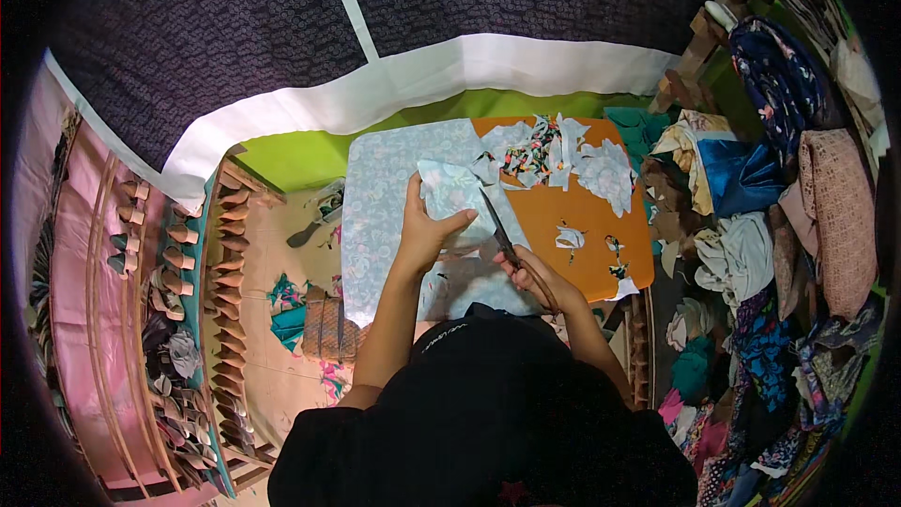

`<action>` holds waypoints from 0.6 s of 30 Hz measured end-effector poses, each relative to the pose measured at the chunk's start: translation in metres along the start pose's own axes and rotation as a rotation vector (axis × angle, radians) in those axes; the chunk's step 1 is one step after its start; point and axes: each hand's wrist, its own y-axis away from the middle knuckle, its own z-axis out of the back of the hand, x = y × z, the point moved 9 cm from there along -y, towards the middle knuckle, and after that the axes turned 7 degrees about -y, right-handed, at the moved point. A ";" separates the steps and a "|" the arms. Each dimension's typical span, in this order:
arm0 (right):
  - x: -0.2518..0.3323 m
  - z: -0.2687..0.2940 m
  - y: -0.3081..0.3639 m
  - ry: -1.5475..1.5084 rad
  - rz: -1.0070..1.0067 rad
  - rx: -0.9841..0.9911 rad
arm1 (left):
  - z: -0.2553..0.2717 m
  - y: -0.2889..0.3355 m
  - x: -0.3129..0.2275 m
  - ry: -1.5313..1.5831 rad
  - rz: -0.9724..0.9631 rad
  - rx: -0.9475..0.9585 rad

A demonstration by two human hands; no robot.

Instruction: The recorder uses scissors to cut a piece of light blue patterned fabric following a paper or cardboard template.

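Head view. Left hand (424,230) pinches a piece of pale blue floral fabric (449,190), thumb on top, fingers curled under its lower edge; the piece rises up and away from that hand. Right hand (537,274) is closed around the handles of dark scissors (497,225), blades pointing up-left, tips touching the piece just right of the left thumb. Under both hands lies a larger sheet of the same pale cloth (380,197) on an orange table (587,216). Beyond the right hand, cut scraps (554,155) lie scattered. Far right of it, piled garments (751,253).
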 end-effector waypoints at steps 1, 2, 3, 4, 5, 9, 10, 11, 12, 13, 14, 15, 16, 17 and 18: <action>0.000 0.000 0.000 0.000 0.017 0.002 | 0.000 0.002 -0.006 -0.012 -0.026 -0.030; 0.001 0.000 0.001 0.001 0.034 0.004 | 0.000 0.004 -0.012 -0.024 -0.051 -0.061; 0.000 -0.001 0.001 0.001 0.033 0.004 | -0.001 0.004 -0.013 -0.023 -0.050 -0.061; 0.000 -0.003 0.001 0.000 0.041 0.025 | 0.000 0.004 -0.014 -0.010 -0.047 -0.070; 0.000 -0.005 0.001 0.000 0.049 0.047 | 0.000 0.005 -0.014 0.002 -0.045 -0.079; -0.018 0.003 -0.008 0.116 0.037 0.085 | 0.006 0.007 -0.017 -0.056 -0.091 -0.155; -0.012 -0.002 -0.007 0.099 0.073 0.103 | 0.009 0.007 -0.017 -0.103 -0.133 -0.181; -0.008 -0.006 -0.007 0.082 0.109 0.121 | 0.012 0.008 -0.018 -0.150 -0.174 -0.206; -0.009 -0.008 -0.009 0.083 0.108 0.124 | 0.013 0.009 -0.017 -0.150 -0.174 -0.210; -0.010 -0.006 -0.010 0.052 0.105 0.101 | 0.011 0.011 -0.021 -0.128 -0.151 -0.212; -0.011 -0.004 -0.011 0.021 0.103 0.078 | 0.010 0.012 -0.021 -0.107 -0.129 -0.213; -0.009 -0.004 -0.010 0.021 0.102 0.077 | 0.009 0.012 -0.019 -0.106 -0.128 -0.213; -0.004 -0.007 -0.009 0.045 0.105 0.100 | 0.011 0.012 -0.019 -0.102 -0.154 -0.226; 0.000 -0.010 -0.008 0.070 0.108 0.123 | 0.012 0.012 -0.020 -0.099 -0.181 -0.239; 0.001 -0.011 -0.008 0.070 0.106 0.125 | 0.013 0.013 -0.020 -0.099 -0.180 -0.241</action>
